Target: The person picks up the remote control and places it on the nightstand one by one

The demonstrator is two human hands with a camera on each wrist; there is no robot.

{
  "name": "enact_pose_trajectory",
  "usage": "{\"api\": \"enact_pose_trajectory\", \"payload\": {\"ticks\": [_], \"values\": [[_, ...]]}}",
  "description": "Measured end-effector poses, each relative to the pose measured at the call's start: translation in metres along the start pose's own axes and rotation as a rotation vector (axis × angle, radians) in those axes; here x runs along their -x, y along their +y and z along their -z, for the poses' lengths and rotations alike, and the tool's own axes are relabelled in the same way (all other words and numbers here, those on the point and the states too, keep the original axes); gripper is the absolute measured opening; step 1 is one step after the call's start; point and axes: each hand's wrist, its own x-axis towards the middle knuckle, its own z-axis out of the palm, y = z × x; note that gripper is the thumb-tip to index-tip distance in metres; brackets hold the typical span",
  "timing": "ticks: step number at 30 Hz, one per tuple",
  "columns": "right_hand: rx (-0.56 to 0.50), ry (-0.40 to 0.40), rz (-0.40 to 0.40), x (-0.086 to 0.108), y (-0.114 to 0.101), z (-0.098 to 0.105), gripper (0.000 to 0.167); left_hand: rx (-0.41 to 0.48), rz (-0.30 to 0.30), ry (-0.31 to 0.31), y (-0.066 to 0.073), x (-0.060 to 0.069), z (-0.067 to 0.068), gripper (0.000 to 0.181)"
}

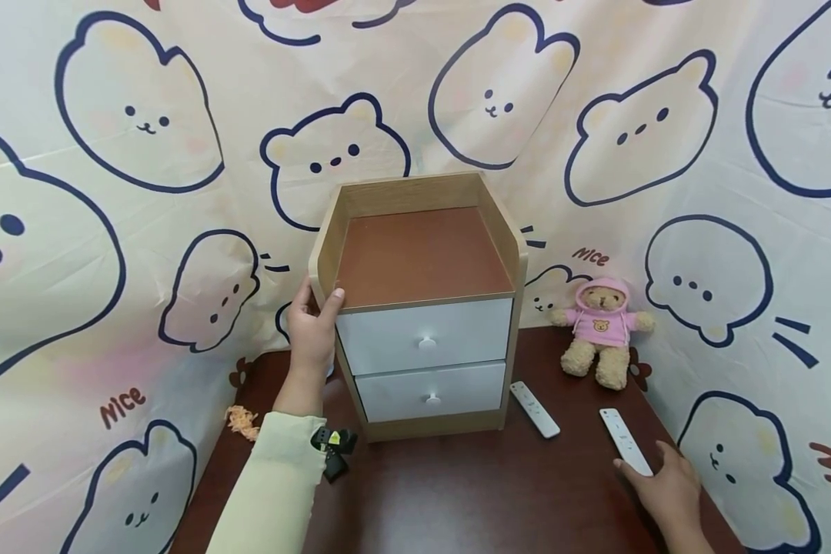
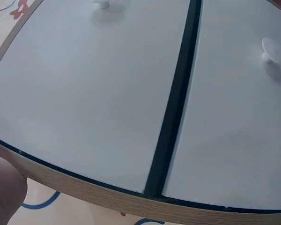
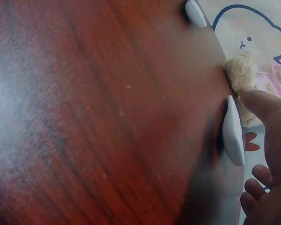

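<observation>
A small wooden cabinet point(image 1: 425, 254) with two white drawers stands on the table, its open top lined in brown. My left hand point(image 1: 312, 335) grips its left side panel, thumb over the front edge and fingers behind the panel. Both drawers are closed; the upper drawer point(image 1: 388, 342) and lower drawer point(image 1: 402, 396) each have a round white knob. My right hand point(image 1: 668, 488) is at the near end of a white remote control point(image 1: 623, 438), thumb and fingers spread apart. In the right wrist view this remote point(image 3: 233, 133) lies on the table with the fingers apart from it.
Another white remote point(image 1: 535, 409) lies by the cabinet's right side. A teddy bear point(image 1: 601, 331) in a pink hoodie sits against the patterned curtain at the right. An orange fuzzy item point(image 1: 241, 422) lies at the table's left edge. Patterned cloth point(image 1: 498, 85) encloses the table point(image 1: 471, 492).
</observation>
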Motion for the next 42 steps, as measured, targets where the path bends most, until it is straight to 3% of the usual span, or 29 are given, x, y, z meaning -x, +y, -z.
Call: {"api": "enact_pose_trajectory", "payload": {"ticks": [9, 26, 42], "values": [[0.06, -0.048, -0.057, 0.0, 0.009, -0.01, 0.112, 0.014, -0.016, -0.029, -0.004, 0.004, 0.001, 0.06], [0.119, -0.023, 0.028, 0.002, 0.016, -0.015, 0.074, -0.013, -0.008, -0.028, -0.007, 0.007, 0.003, 0.058], [0.097, 0.028, 0.028, 0.001, 0.012, -0.017, 0.064, -0.014, -0.013, -0.019, -0.007, 0.007, 0.001, 0.058]]}}
